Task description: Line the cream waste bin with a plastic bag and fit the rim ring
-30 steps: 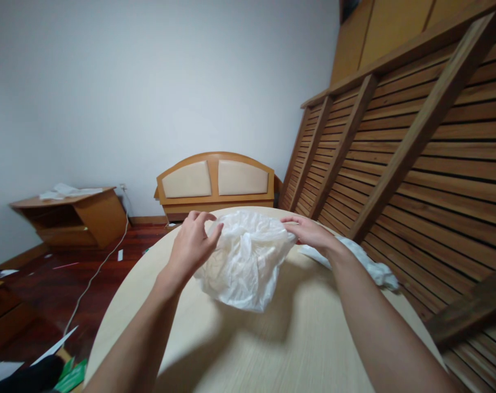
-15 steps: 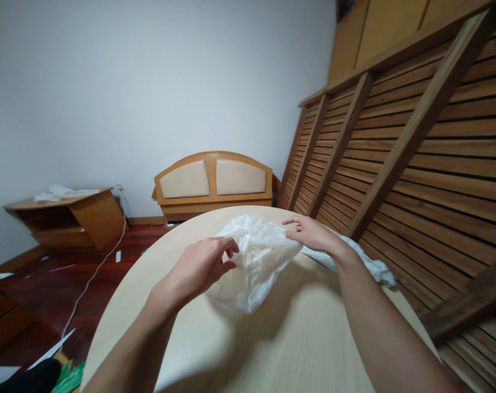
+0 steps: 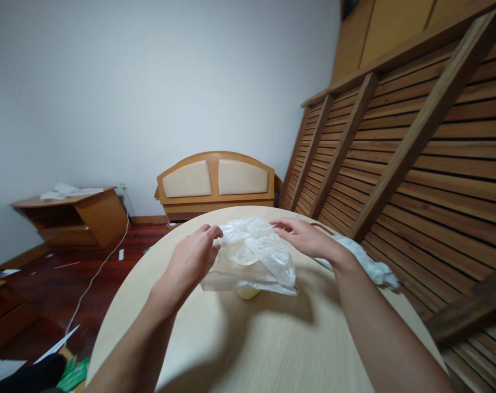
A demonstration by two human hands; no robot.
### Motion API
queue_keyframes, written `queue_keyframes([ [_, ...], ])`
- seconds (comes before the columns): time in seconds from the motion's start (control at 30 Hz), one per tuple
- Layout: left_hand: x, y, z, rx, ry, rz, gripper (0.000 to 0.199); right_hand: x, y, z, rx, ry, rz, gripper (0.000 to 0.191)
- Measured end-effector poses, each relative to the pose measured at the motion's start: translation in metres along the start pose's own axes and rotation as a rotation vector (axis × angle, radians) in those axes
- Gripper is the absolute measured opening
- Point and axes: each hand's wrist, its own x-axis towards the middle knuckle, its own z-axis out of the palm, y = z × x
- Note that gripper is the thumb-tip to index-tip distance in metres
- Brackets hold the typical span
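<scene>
A thin, translucent white plastic bag (image 3: 268,256) spreads between my two hands above the round table (image 3: 280,349). It covers a small pale yellowish object (image 3: 248,293), whose lower edge shows beneath the bag; the rest is too veiled to identify. My left hand (image 3: 196,251) is at the bag's left side, fingers curled and closed on its edge. At the upper right side, my right hand (image 3: 303,234) has its fingertips and thumb closed on the film. Behind my right wrist lies a crumpled whitish cloth-like bundle (image 3: 366,262).
A slatted wooden frame (image 3: 395,180) leans along the right side, close to the table. Beyond the table stands a padded headboard (image 3: 215,180). A low wooden cabinet (image 3: 104,218) is at the left, with a white cable (image 3: 96,273) trailing across the dark floor.
The bag has flattened and spread over the pale object, whose lower edge now shows. Both hands have shifted slightly left with it.
</scene>
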Motion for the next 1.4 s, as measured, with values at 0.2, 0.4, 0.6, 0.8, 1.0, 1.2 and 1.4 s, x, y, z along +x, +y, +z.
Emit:
queue_keyframes([
  [0.2, -0.018, 0.024, 0.02, -0.129, 0.143, -0.074, 0.02, 0.002, 0.012, 0.018, 0.308, -0.218, -0.027, 0.037],
  [0.4, -0.041, 0.022, 0.051, -0.252, 0.399, 0.134, 0.047, -0.011, 0.01, 0.029, 0.298, -0.16, -0.032, 0.036],
  [0.6, -0.049, 0.01, 0.064, -0.223, 0.586, 0.456, 0.034, -0.039, 0.026, 0.049, 0.146, 0.059, -0.087, 0.04],
  [0.8, -0.049, 0.01, 0.066, -0.17, 0.643, 0.476, 0.021, -0.058, 0.053, 0.063, -0.204, 0.245, -0.333, 0.057],
  [1.0, -0.051, 0.008, 0.069, -0.209, 0.637, 0.788, 0.016, -0.06, 0.059, 0.048, -0.381, 0.385, -0.514, 0.035],
  [1.2, -0.046, -0.001, 0.073, -0.08, 0.506, 0.812, 0.017, -0.065, 0.049, 0.03, -0.435, 0.372, -0.591, 0.02],
  [1.4, -0.038, -0.017, 0.07, -0.079, 0.497, 0.758, 0.018, -0.067, 0.044, 0.024, -0.409, 0.324, -0.593, 0.022],
])
